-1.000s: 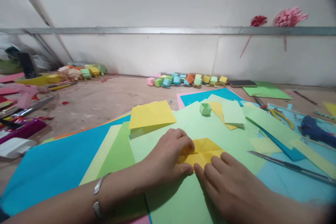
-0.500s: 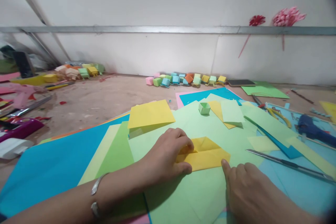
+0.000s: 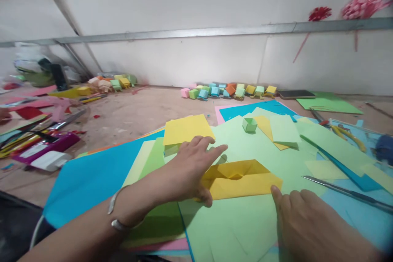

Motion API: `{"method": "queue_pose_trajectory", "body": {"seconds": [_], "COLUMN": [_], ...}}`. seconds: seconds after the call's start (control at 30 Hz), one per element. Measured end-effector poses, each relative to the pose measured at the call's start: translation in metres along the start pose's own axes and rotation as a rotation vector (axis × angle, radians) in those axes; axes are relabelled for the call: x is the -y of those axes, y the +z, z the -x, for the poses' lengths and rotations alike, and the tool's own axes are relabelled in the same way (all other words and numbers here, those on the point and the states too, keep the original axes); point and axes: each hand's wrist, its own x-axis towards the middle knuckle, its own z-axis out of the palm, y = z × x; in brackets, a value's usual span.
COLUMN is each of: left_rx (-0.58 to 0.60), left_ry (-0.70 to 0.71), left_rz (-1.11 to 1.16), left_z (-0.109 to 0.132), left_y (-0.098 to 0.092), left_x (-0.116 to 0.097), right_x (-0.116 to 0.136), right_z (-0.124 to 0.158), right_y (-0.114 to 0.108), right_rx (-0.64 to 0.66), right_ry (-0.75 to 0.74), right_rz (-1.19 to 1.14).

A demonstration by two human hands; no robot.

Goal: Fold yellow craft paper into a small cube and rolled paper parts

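Observation:
A partly folded yellow paper (image 3: 242,180) lies on a pale green sheet (image 3: 233,229) in front of me. My left hand (image 3: 192,168) hovers over its left end with the fingers stretched out and spread, thumb at the paper's lower left edge. My right hand (image 3: 302,221) rests on the green sheet at the lower right, fingers curled, index fingertip touching the yellow paper's lower right corner. It holds nothing. A silver bracelet (image 3: 115,213) is on my left wrist.
Blue (image 3: 89,180), green and yellow (image 3: 186,129) sheets are stacked around. A small green paper box (image 3: 249,124) sits beyond. Rows of folded paper boxes (image 3: 229,90) line the wall. A metal blade (image 3: 346,194) and a blue glue gun (image 3: 385,149) lie right; stationery (image 3: 46,147) left.
My left hand has lifted off the yellow paper and opened its fingers. My right hand slid right along the fold to the paper's corner. The camera has tilted.

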Motion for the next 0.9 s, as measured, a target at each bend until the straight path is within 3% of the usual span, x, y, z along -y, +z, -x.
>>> {"method": "queue_pose_trajectory", "body": {"seconds": [0.13,0.27,0.43,0.53,0.67,0.8,0.9], "left_rx": [0.032,0.012,-0.093,-0.242,-0.182,-0.268,-0.285], "left_ry": [-0.031,0.061,0.168,0.065,0.067,0.107,0.131], "left_rz": [-0.081,-0.130,0.080,0.215,0.261,0.245,0.263], "left_z": [0.004,0.013,0.009,-0.004,-0.018,-0.019,-0.017], "left_y": [-0.005,-0.011,-0.016,-0.009,0.005,0.013,0.015], "left_x": [0.001,0.010,0.015,0.009,0.001,-0.001,-0.004], "right_x": [0.002,0.005,0.002,-0.002,-0.006,-0.011,-0.016], "right_z": [0.004,0.006,0.005,0.003,-0.011,-0.036,-0.051], "right_y": [0.011,0.016,0.014,0.014,0.002,-0.018,-0.012], "right_rx": [-0.029,-0.041,-0.060,-0.066,-0.106,-0.186,-0.183], "right_ry": [0.023,0.045,-0.009,-0.038,-0.041,-0.055,-0.054], "right_rz": [0.000,0.002,-0.089,-0.131,-0.124,-0.119,-0.171]}}
